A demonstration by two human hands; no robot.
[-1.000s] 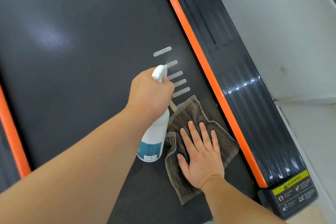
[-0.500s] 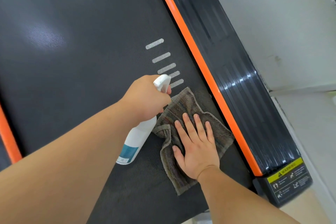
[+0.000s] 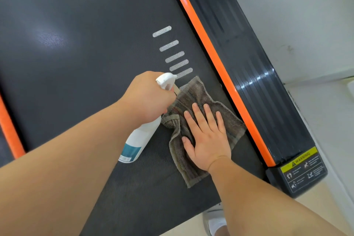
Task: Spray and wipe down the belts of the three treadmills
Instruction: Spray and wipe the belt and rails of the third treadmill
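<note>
Nearest the camera, part of a light shoe [image 3: 215,220] shows on the pale floor [image 3: 191,226] just past the belt's near edge. The right hand [image 3: 207,140] lies flat, fingers spread and extended, palm down on a crumpled brown cloth [image 3: 193,92] that rests on the dark treadmill belt [image 3: 86,63], close to the right-side orange strip [image 3: 220,67]. The hand grips nothing; it only presses the cloth onto the belt. Just to its left, the left hand [image 3: 147,99] is wrapped tightly around the neck of a white spray bottle [image 3: 139,140], its nozzle pointing away from the person and its base angled back toward them. The bottle carries a teal label; what it holds inside cannot be told through the opaque wall. Beyond the nozzle, a row of short white dashes [image 3: 174,56] runs up the belt. To the right, the black ribbed side rail [image 3: 258,86] ends in a cap with a yellow warning sticker [image 3: 300,159], and a second orange strip [image 3: 9,130] edges the belt at far left
</note>
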